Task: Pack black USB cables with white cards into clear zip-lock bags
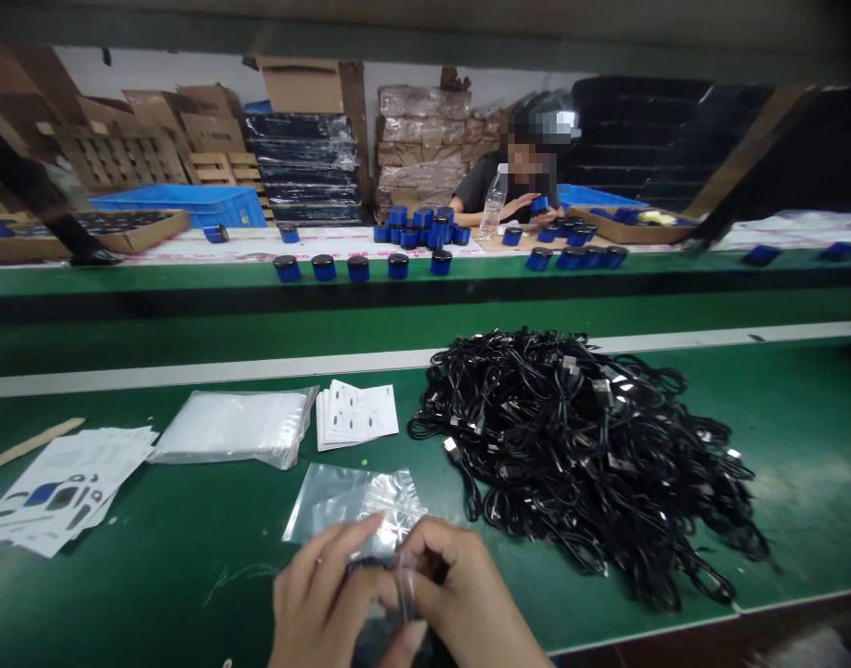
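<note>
My left hand (328, 589) and my right hand (463, 580) meet at the front of the green table. Both have their fingers closed on a small clear plastic bag (406, 594). Something dark shows at the bag between my fingers, but they hide most of it. Just beyond my fingertips lie flat clear zip bags (341, 492). A large heap of bundled black USB cables (564, 455) is to the right of my hands. Behind the loose bags are a stack of white printed leaflets (362, 413) and a filled bag of white sheets or pouches (234, 427).
Printed sheets (70, 482) and a wooden stick (39, 443) lie at left. A raised shelf (223, 274) runs across the back, carrying several blue-and-black round containers (359, 269) and a water bottle (493, 204). A co-worker (484, 186) sits beyond it, holding a blue piece.
</note>
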Demonstrator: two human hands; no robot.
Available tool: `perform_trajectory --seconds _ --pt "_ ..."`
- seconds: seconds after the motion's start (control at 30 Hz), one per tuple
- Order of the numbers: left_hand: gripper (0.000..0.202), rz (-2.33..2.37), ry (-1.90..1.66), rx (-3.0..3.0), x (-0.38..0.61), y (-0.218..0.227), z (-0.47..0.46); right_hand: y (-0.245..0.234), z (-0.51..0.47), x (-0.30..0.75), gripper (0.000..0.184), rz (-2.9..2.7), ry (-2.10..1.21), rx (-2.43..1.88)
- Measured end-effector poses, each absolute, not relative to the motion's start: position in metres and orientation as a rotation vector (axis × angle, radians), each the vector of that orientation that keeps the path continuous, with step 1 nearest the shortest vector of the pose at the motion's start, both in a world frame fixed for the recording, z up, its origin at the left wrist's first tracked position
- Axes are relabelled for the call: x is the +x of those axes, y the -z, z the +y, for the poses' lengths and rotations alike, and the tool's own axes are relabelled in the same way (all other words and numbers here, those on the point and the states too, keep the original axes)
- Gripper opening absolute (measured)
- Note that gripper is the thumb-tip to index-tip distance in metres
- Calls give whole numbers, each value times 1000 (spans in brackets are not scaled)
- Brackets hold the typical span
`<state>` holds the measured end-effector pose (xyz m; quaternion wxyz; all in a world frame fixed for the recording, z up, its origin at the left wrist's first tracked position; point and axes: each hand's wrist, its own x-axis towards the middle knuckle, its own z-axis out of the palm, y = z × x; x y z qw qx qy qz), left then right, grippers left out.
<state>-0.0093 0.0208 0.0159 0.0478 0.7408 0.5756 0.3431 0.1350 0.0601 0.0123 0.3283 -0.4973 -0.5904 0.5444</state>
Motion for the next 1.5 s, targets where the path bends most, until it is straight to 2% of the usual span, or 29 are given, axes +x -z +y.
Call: perform_trajectory --seconds 0.1,0.13,0.17,0.23,0.27,0.37,0.43,0.47,0.53,0.63,0.8,1.03,1.23,1.5 --pt "36 1788 -718 1952 -27 -35 33 -20 65 135 17 -1589 -1466 -1238" --pt "41 1745 -617 1803 -30 -41 37 -24 67 135 16 -1609 -1482 -1199" --pt "39 1690 -537 1677 -33 -45 40 -27 68 135 13 -1607 -1498 -1162" --pt "18 1612 -464 1540 -34 -51 46 -33 69 136 7 -1525 -1561 -1105" --pt "14 1605 -475 1512 -34 -52 47 -34 69 136 6 -1468 -1596 -1093" --pt "31 1598 -604 1408 -33 -48 47 -36 66 139 19 -1459 -1606 -1143" --pt "35 1527 -704 1306 -33 -44 45 -36 63 140 7 -1549 -1530 -1206" --pt "34 1488 -750 1255 -33 -43 43 -36 63 140 6 -1576 -1501 -1226" --pt "33 1480 -831 1150 -34 -42 41 -36 63 140 14 -1584 -1479 -1226" --pt "32 1558 -897 1112 -37 -43 40 -38 66 141 18 -1585 -1463 -1199" --pt "27 1574 -796 1258 -42 -41 41 -39 70 142 24 -1587 -1448 -1150" --pt "26 1574 -775 1377 -37 -33 38 -32 66 140 13 -1661 -1418 -1191" --pt "33 1414 -763 1218 -35 -26 39 -31 66 139 12 -1656 -1384 -1174" --pt "30 1521 -816 1282 -31 -30 34 -22 63 137 14 -1741 -1356 -1192"
